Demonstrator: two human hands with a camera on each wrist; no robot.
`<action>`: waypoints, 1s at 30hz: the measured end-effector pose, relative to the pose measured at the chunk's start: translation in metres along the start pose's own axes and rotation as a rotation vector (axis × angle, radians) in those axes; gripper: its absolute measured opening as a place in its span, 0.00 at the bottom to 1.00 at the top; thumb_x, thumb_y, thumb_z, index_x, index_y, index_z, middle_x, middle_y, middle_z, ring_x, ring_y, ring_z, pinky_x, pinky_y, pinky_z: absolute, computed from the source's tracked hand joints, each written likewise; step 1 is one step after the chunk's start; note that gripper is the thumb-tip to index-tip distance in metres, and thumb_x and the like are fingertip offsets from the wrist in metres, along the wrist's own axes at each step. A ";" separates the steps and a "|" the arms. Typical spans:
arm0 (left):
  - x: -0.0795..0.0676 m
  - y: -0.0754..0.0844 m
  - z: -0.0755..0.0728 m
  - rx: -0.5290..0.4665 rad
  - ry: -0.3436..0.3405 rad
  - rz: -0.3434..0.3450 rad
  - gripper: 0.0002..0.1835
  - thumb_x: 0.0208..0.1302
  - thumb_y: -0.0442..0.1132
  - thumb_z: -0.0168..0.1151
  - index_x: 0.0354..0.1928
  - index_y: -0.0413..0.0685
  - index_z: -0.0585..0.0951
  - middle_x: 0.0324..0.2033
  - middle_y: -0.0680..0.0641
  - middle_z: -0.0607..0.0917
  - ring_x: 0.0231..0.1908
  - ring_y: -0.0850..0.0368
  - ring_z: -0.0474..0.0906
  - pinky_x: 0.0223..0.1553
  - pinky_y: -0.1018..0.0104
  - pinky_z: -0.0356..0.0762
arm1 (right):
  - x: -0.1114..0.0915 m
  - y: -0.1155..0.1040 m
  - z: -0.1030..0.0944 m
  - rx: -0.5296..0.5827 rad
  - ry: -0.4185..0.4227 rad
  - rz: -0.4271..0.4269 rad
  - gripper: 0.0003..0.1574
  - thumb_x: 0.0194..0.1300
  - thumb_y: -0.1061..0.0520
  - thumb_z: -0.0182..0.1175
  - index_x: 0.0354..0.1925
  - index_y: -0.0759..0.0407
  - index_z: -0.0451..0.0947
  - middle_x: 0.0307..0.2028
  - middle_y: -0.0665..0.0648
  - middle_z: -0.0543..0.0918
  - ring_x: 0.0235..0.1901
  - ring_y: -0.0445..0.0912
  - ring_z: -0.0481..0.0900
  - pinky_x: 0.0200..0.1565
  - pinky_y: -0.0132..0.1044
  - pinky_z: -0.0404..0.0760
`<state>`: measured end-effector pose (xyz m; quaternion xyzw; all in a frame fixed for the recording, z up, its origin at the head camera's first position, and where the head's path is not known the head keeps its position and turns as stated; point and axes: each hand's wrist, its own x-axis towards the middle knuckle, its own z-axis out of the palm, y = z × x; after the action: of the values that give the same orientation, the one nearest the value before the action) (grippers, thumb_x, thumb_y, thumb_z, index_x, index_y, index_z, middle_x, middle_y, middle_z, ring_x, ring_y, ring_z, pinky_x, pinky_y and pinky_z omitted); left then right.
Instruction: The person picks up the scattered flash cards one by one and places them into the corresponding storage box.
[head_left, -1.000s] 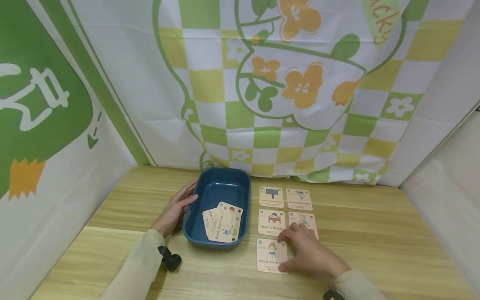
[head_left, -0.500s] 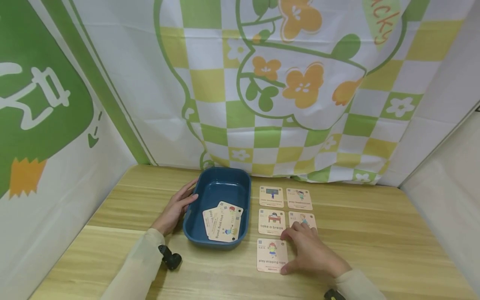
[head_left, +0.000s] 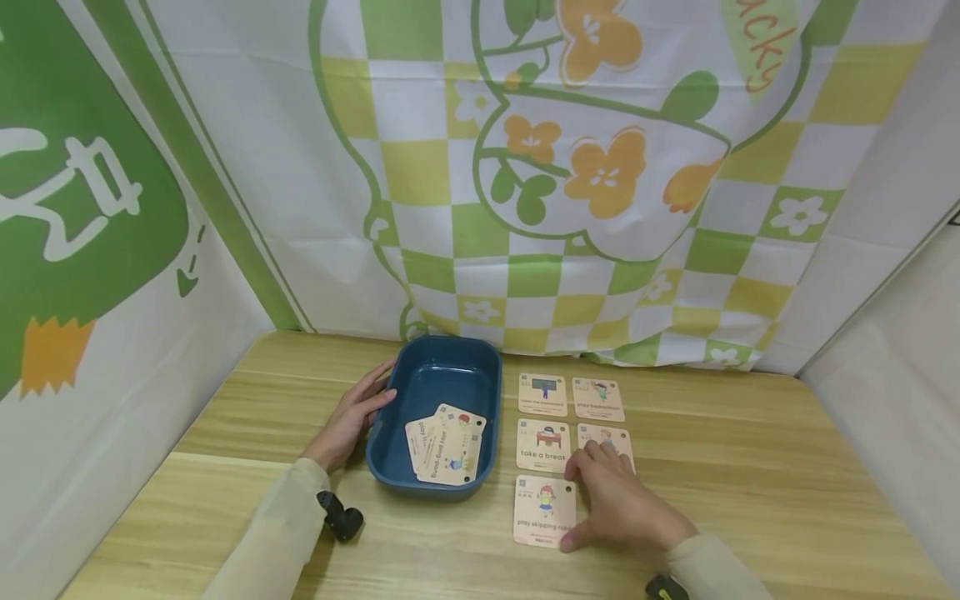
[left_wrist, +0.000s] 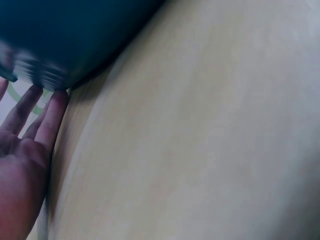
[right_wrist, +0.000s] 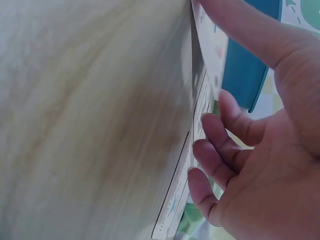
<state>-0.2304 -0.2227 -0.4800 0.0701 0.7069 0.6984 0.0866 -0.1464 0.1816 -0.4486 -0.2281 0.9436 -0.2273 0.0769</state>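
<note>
The grip of your right hand [head_left: 624, 505] pinches the square cream card [head_left: 542, 510] with "play skipping rope" on it, tipping its right side up off the yellow wooden worktop [head_left: 720, 450]. The card is near the blue plastic tub [head_left: 446, 386]. Your left hand's [head_left: 352, 419] straight fingers touch the tub's left side.

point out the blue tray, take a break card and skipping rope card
Blue tray [head_left: 446, 387]: head view, bare bottom.
Take a break card [head_left: 542, 445]: head view, its middle.
Skipping rope card [head_left: 545, 505]: head view, printed figure.
</note>
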 end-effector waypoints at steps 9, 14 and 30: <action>-0.001 -0.001 0.000 -0.005 0.001 -0.005 0.34 0.78 0.42 0.54 0.81 0.55 0.56 0.76 0.35 0.57 0.71 0.37 0.62 0.57 0.67 0.72 | 0.000 0.000 0.000 0.093 0.065 0.048 0.39 0.35 0.47 0.86 0.39 0.54 0.71 0.37 0.49 0.69 0.41 0.47 0.64 0.48 0.45 0.67; -0.001 -0.001 0.001 -0.006 0.001 -0.005 0.34 0.78 0.42 0.54 0.81 0.55 0.56 0.76 0.34 0.57 0.70 0.37 0.63 0.56 0.68 0.73 | -0.004 -0.001 -0.004 0.226 0.048 0.083 0.28 0.51 0.54 0.80 0.41 0.53 0.71 0.38 0.51 0.69 0.41 0.47 0.64 0.46 0.39 0.67; 0.001 -0.001 0.000 0.000 0.005 0.002 0.35 0.77 0.44 0.56 0.80 0.57 0.57 0.76 0.36 0.58 0.70 0.37 0.64 0.55 0.69 0.74 | -0.003 0.006 -0.015 0.318 0.052 -0.065 0.03 0.68 0.54 0.66 0.35 0.50 0.82 0.34 0.46 0.75 0.43 0.47 0.72 0.52 0.50 0.73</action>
<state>-0.2313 -0.2221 -0.4809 0.0688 0.7072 0.6987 0.0840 -0.1501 0.1935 -0.4376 -0.2374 0.8896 -0.3819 0.0802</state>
